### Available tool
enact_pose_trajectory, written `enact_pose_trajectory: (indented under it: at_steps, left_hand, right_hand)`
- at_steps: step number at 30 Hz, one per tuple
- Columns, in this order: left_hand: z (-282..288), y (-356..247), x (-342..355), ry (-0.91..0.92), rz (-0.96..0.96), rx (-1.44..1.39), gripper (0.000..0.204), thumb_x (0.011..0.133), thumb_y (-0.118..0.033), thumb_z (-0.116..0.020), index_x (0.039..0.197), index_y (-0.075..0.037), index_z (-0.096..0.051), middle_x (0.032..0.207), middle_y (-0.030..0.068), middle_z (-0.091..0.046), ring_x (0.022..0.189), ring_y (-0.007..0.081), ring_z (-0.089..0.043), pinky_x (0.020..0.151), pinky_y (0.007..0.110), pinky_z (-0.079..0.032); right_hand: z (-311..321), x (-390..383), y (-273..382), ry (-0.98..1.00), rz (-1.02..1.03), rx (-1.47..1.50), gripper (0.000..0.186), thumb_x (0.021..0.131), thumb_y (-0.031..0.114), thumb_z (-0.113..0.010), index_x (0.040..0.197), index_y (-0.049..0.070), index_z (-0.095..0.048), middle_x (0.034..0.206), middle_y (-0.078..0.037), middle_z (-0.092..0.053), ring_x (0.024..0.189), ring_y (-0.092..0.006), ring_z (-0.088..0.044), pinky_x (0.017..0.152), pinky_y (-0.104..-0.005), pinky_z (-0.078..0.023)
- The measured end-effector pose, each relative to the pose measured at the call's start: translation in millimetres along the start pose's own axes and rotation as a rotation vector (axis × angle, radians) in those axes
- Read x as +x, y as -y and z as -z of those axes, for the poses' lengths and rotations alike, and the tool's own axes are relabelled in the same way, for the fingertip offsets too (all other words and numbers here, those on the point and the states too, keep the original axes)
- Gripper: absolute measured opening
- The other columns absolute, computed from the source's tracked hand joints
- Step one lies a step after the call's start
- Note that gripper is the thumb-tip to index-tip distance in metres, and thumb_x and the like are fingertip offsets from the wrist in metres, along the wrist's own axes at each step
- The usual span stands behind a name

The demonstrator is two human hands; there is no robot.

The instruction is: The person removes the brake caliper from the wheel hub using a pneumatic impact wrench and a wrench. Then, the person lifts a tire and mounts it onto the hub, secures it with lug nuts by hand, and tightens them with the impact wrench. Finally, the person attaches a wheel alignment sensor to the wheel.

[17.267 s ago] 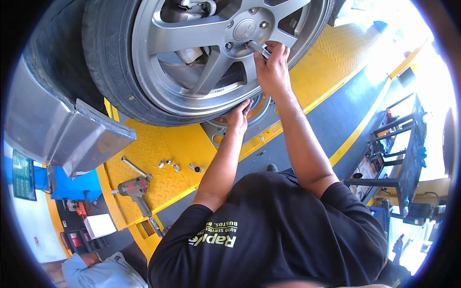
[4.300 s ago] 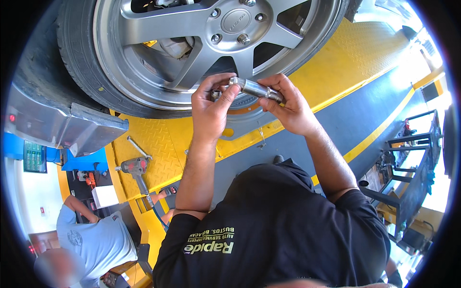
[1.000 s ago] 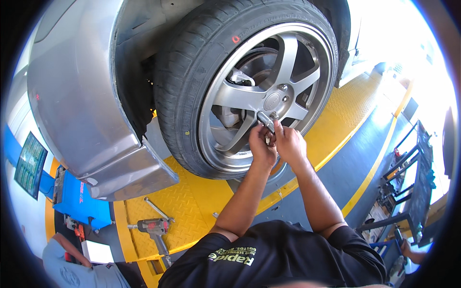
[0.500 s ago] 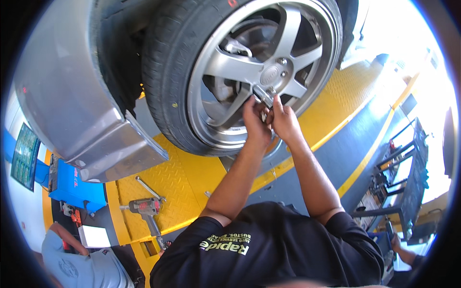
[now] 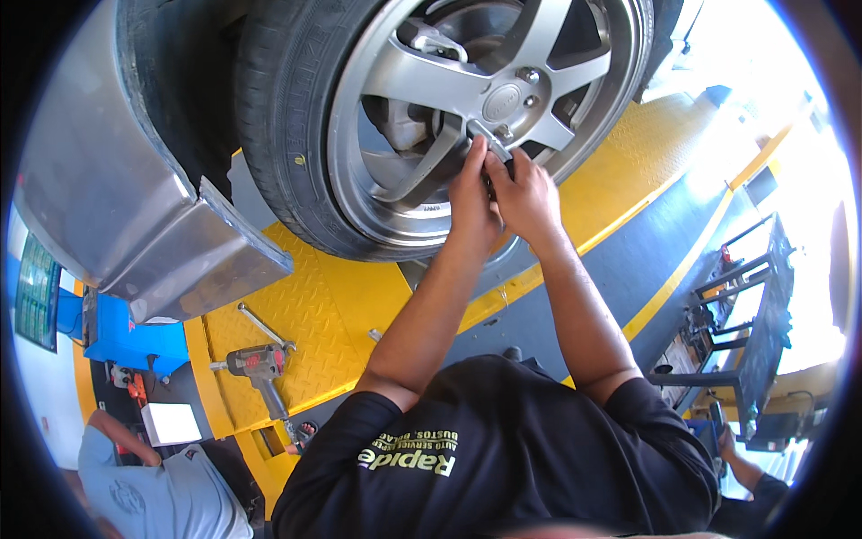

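My left hand (image 5: 472,193) and my right hand (image 5: 528,199) are together at the lower part of a silver spoked wheel (image 5: 426,85). Between their fingers is a shiny metal cylinder that looks like a socket (image 5: 488,137), its far end at a lug hole beside the centre cap (image 5: 502,102). Both hands are closed around its near end, which the fingers partly hide. A lug nut (image 5: 505,132) shows just right of it, and another sits above the cap. The black tire (image 5: 292,135) surrounds the wheel.
A grey impact wrench (image 5: 259,363) and a steel wrench (image 5: 260,323) lie on the yellow platform (image 5: 332,305) at left. The car's silver body panel (image 5: 99,171) flanks the tire. A person in light blue (image 5: 157,485) is at lower left; a black metal rack (image 5: 754,332) stands at right.
The whole view has shifted, so the wheel and tools sit a little higher and further left. My fingers have moved along the socket and still grip it at the same lug hole.
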State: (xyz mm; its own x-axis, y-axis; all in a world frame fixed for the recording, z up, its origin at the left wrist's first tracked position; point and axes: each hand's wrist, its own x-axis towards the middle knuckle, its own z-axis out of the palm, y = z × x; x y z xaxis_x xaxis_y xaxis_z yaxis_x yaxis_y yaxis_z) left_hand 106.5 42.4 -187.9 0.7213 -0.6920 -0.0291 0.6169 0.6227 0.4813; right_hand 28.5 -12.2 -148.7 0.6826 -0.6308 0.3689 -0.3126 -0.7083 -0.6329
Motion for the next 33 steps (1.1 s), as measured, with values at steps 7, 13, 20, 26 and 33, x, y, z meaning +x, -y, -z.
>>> enact_pose_trajectory:
  at_steps: [7, 13, 20, 26, 33]
  left_hand:
    - [76, -2, -62, -0.04, 0.073, 0.311, 0.016, 0.094, -0.01, -0.056, 0.108, -0.002, -0.058, 0.091, 0.0049, -0.054, 0.074, 0.0138, -0.051, 0.064, 0.03, -0.042]
    - [121, -45, -146, 0.209, 0.167, 1.103, 0.031, 0.092, 0.009, -0.047, 0.118, 0.0, -0.059, 0.102, 0.0053, -0.056, 0.084, 0.0129, -0.057, 0.076, 0.028, -0.049]
    - [150, -86, -192, 0.106, 0.127, 1.262, 0.036, 0.091, 0.0, -0.072, 0.126, 0.002, -0.062, 0.109, 0.0104, -0.072, 0.099, 0.0167, -0.071, 0.085, 0.03, -0.057]
    - [158, -108, -200, -0.094, 0.113, 1.218, 0.02, 0.091, -0.005, -0.077, 0.108, 0.0, -0.068, 0.088, 0.0052, -0.071, 0.072, 0.0112, -0.07, 0.063, 0.026, -0.056]
    - [204, -144, -220, -0.185, -0.051, 0.911, 0.021, 0.097, -0.002, -0.065, 0.118, 0.0, -0.069, 0.089, 0.0094, -0.073, 0.086, 0.0155, -0.074, 0.08, 0.03, -0.057]
  right_hand:
    - [-8, 7, 14, -0.202, 0.187, -0.022, 0.041, 0.106, 0.043, -0.056, 0.107, 0.002, -0.061, 0.09, -0.024, -0.072, 0.078, -0.0468, -0.071, 0.067, -0.0544, -0.054]
    - [0, 19, 19, 0.282, -0.375, 0.732, 0.043, 0.108, 0.041, -0.051, 0.118, 0.0, -0.055, 0.073, -0.012, -0.068, 0.055, -0.0197, -0.062, 0.059, -0.0366, -0.05]
    - [-12, 22, 18, -0.085, 0.143, -0.095, 0.037, 0.106, 0.031, -0.057, 0.127, 0.0, -0.055, 0.083, -0.009, -0.064, 0.064, -0.015, -0.062, 0.064, -0.0334, -0.05]
    - [-5, 29, 12, 0.168, -0.215, 0.444, 0.035, 0.108, 0.035, -0.054, 0.123, 0.003, -0.056, 0.076, -0.013, -0.067, 0.056, -0.0193, -0.06, 0.058, -0.0359, -0.049]
    - [-24, 44, -7, 0.02, 0.094, 0.26, 0.02, 0.109, 0.029, -0.053, 0.105, 0.009, -0.053, 0.088, -0.014, -0.067, 0.061, -0.0223, -0.061, 0.049, -0.0342, -0.045]
